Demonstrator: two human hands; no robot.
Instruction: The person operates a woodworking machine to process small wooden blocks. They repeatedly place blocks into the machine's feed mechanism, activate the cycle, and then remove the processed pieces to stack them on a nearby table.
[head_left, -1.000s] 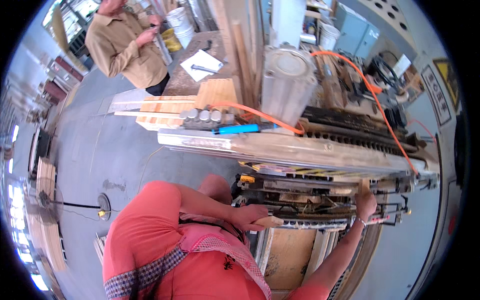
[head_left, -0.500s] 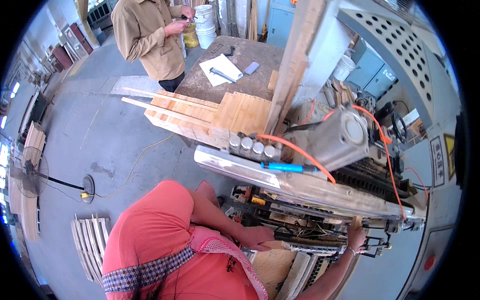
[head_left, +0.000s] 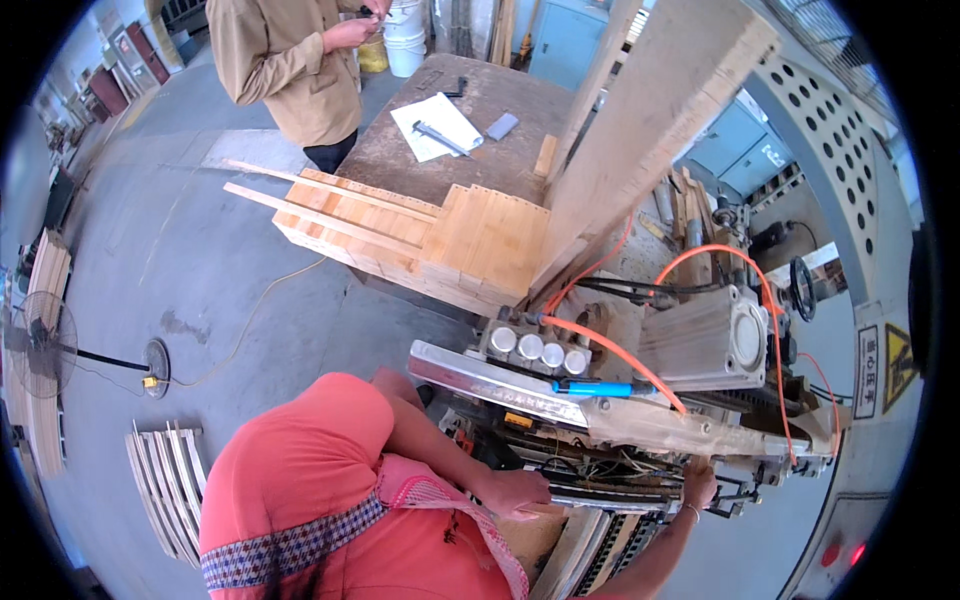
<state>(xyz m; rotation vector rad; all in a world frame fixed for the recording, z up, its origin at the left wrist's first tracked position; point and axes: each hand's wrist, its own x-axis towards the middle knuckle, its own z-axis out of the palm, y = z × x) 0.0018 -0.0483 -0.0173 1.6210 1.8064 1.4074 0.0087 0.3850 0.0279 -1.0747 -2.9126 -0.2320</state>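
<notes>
While the two hands are set well apart along the near side of a dusty machine, each is closed on wood. The left hand (head_left: 515,492) grips a pale wooden piece (head_left: 548,509), whose end shows just past the fingertips; the right hand (head_left: 700,484), with a bracelet at the wrist, is clamped around a wooden end (head_left: 697,463) that juts up beside the machine's rods. Whether both belong to one strip, I cannot tell.

Between and beyond the hands run dark rails and loose wires, below a silver metal beam (head_left: 490,380). Above the beam are four round silver knobs (head_left: 530,346), a blue cylindrical tool (head_left: 595,389), an orange hose (head_left: 620,350) and a boxy metal cylinder (head_left: 705,340).

Farther out, a wide plank (head_left: 670,130) stands tilted behind the machine. To its left, a stack of wooden strips (head_left: 485,235) lies along the near edge of a brown bench (head_left: 490,95), with two long strips on top. A caliper (head_left: 440,138) rests across white paper (head_left: 452,112), near a small grey block (head_left: 502,126).

At the upper left, a person in a tan shirt (head_left: 290,80) stands by white buckets (head_left: 405,45). Slatted wood (head_left: 165,490) and a fan (head_left: 40,335) occupy the floor at left.
</notes>
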